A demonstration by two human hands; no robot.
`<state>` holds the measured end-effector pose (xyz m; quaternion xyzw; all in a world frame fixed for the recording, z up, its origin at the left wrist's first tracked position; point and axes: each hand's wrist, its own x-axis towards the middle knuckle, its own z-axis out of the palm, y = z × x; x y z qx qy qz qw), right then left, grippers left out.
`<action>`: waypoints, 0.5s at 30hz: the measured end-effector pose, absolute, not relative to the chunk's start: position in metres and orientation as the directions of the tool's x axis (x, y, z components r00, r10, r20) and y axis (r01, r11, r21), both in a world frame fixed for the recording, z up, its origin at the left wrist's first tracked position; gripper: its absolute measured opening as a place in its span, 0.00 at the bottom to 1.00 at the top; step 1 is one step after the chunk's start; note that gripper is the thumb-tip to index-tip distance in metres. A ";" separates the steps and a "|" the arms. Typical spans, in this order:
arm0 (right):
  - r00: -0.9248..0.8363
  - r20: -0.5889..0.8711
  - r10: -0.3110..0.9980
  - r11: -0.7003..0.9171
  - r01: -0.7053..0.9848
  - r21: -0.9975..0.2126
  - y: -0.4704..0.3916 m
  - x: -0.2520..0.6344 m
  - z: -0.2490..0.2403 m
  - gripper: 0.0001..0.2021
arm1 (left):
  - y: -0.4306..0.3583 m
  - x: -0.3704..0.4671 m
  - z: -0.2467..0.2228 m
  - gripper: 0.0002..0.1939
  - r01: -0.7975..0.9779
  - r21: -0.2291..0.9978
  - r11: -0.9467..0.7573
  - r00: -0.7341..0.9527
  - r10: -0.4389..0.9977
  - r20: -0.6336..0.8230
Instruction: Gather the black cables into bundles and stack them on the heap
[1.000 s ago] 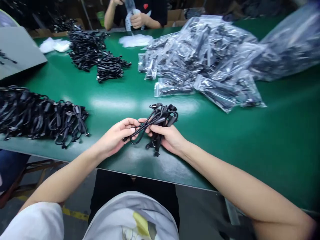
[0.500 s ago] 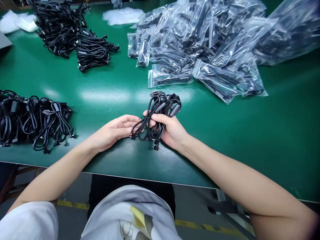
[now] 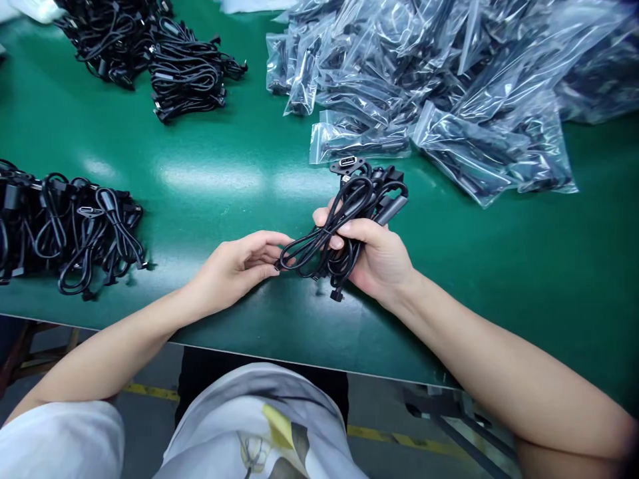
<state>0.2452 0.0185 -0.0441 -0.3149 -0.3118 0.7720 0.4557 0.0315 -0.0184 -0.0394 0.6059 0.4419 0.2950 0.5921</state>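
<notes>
My right hand (image 3: 377, 256) is closed around several coiled black cables (image 3: 349, 219), just above the table. A flat connector with mounting ears sticks up at the top of this bunch, and small angled plugs hang below. My left hand (image 3: 244, 269) pinches the left end of the bunch, its thumb and fingertips at a cable loop and plug. How firmly those fingertips grip is hard to see. The right palm hides part of the cables.
Tied black cables (image 3: 94, 229) lie in a row at the left. Further back are two more cable piles (image 3: 187, 73). Clear zip bags of cables (image 3: 424, 73) are heaped at the back right. The green table's front edge (image 3: 269, 360) runs before my body.
Both the right hand and its bunch of cables have shifted right and slightly up in view. The left hand stays at the bunch's left end. The camera view has tilted somewhat downward.
</notes>
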 end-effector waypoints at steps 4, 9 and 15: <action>-0.434 -0.140 0.890 -0.358 -0.474 -0.804 0.012 0.244 -0.039 0.07 | -0.018 0.032 -0.042 0.15 0.186 0.977 0.101 0.447 0.877 -0.176; -0.380 -0.191 0.905 -0.343 -0.389 -0.855 0.008 0.247 -0.036 0.06 | -0.018 0.031 -0.044 0.15 0.152 0.980 0.128 0.449 0.874 -0.184; -0.379 -0.143 0.914 -0.292 -0.373 -0.881 0.008 0.243 -0.041 0.04 | -0.017 0.028 -0.038 0.27 0.173 0.977 0.126 0.574 0.793 -0.204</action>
